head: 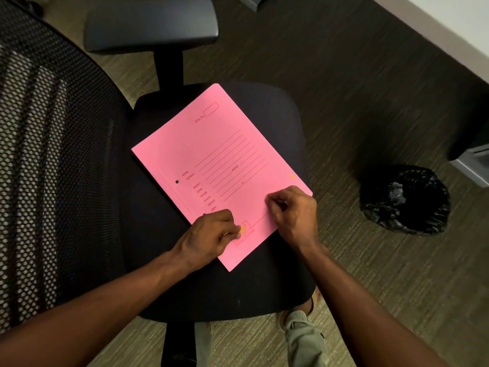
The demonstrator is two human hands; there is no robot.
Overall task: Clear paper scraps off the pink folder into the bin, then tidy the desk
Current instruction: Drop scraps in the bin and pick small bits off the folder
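Note:
A pink folder lies flat on the black seat of an office chair. My left hand rests on the folder's near edge, fingertips pinched on a small orange paper scrap. My right hand sits on the folder's near right part with its fingers curled together; whether anything is inside them is hidden. Another tiny orange scrap lies near the folder's right edge. The bin, lined with a black bag and holding some grey crumpled paper, stands on the carpet to the right of the chair.
The chair's mesh backrest fills the left side and an armrest sticks out at the top. A white desk edge runs along the upper right, with a grey cabinet under it. My foot is beside the chair base.

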